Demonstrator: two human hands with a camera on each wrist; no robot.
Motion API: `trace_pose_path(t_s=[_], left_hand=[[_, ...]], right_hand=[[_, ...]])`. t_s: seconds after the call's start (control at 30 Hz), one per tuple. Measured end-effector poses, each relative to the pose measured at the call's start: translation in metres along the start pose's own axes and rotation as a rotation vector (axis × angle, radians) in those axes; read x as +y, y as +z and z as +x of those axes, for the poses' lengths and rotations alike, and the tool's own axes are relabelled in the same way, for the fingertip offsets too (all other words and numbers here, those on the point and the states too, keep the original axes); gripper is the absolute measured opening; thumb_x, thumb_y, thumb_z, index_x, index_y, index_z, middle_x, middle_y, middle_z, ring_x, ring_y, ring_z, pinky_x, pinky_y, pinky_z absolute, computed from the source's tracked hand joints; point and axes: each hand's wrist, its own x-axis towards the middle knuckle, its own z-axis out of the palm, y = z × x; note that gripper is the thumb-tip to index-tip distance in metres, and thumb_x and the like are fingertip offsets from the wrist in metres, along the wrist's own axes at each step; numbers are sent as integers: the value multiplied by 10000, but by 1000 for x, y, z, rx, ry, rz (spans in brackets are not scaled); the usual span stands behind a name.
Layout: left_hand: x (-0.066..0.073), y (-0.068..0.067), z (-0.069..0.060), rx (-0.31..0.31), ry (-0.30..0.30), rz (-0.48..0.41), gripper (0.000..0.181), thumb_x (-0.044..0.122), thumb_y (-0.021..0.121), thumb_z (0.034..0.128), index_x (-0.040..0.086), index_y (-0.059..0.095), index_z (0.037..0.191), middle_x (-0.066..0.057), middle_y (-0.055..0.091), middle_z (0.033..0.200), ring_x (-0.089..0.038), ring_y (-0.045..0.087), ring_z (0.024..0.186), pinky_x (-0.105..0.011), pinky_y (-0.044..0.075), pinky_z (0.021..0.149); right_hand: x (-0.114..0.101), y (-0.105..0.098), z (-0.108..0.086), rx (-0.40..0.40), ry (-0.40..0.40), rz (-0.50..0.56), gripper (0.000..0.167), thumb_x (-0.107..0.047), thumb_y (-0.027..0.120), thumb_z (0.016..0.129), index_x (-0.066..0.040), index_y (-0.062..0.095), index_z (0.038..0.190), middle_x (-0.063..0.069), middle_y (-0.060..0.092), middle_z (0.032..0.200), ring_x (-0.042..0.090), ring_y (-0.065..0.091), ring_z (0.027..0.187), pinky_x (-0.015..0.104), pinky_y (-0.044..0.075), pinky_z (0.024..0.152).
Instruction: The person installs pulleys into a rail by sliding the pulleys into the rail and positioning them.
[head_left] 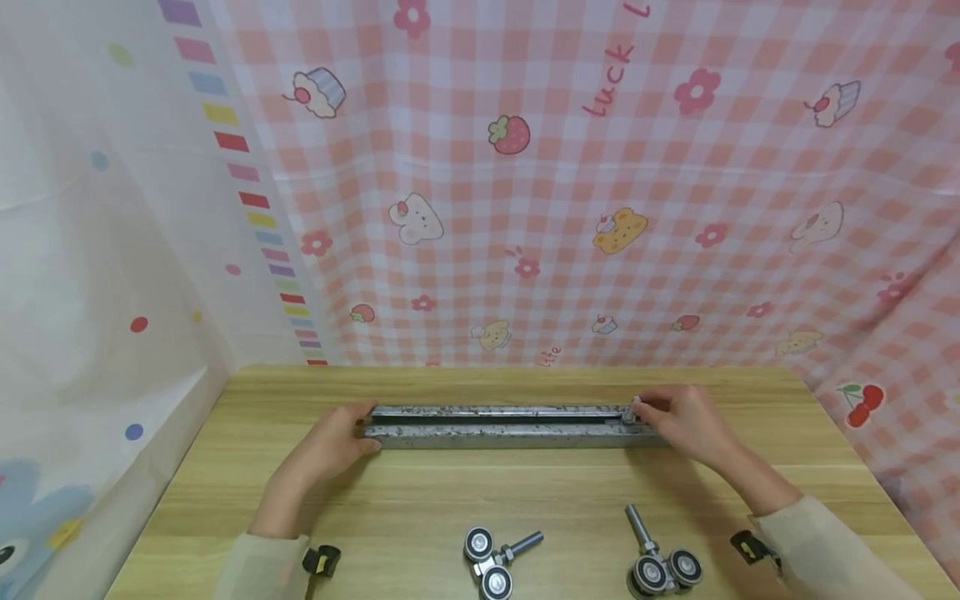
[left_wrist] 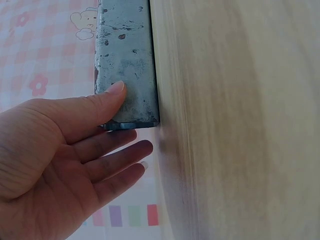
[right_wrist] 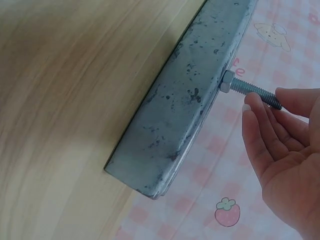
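A long metal rail (head_left: 495, 441) with worn, speckled grey paint lies across the wooden table, its slot facing up. My left hand (head_left: 326, 454) holds its left end, thumb (left_wrist: 107, 102) against the near side and the other fingers around the end and far side. Near the right end, my right hand (head_left: 693, 425) pinches a threaded bolt (right_wrist: 255, 92) between thumb and fingers. This bolt stands up out of the slot, with a hex nut (right_wrist: 227, 81) at the rail's top. Whatever the bolt joins inside the rail is hidden.
Two roller trolleys, each with wheels and a threaded bolt, lie near the table's front: one in the middle (head_left: 480, 568) and one to the right (head_left: 651, 573). The wooden table (head_left: 420, 492) ends at a pink checked cloth (head_left: 555, 192) behind.
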Motion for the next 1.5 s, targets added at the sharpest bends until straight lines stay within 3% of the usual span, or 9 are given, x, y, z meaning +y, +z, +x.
trace_pose_path(t_s=[0.37,0.93,1.5], left_hand=[[0,-2,0,-2,-7,0,615,36,759,950,-100,497,1489,-296,633,1349,-436,603,1269,-574,512,1058],[1,0,1,8,2,7,601,22,764,938,-103,517,1471,-281,661,1306,-394,641,1215,-564,527,1040],[2,0,0,12,1,6,606,17,763,938,-109,511,1474,-288,652,1322,-413,622,1246,-569,516,1053]], right_hand=[[-8,6,7,1,-65,-4,110,-71,774,934,0,821,1003,97,792,932,162,729,782,297,590,653],[-21,15,12,-38,-79,43,107,-51,759,943,12,814,1008,82,784,904,60,662,680,244,545,575],[-31,22,18,-108,-17,92,146,-100,734,980,-3,808,1061,42,778,923,89,668,721,256,560,593]])
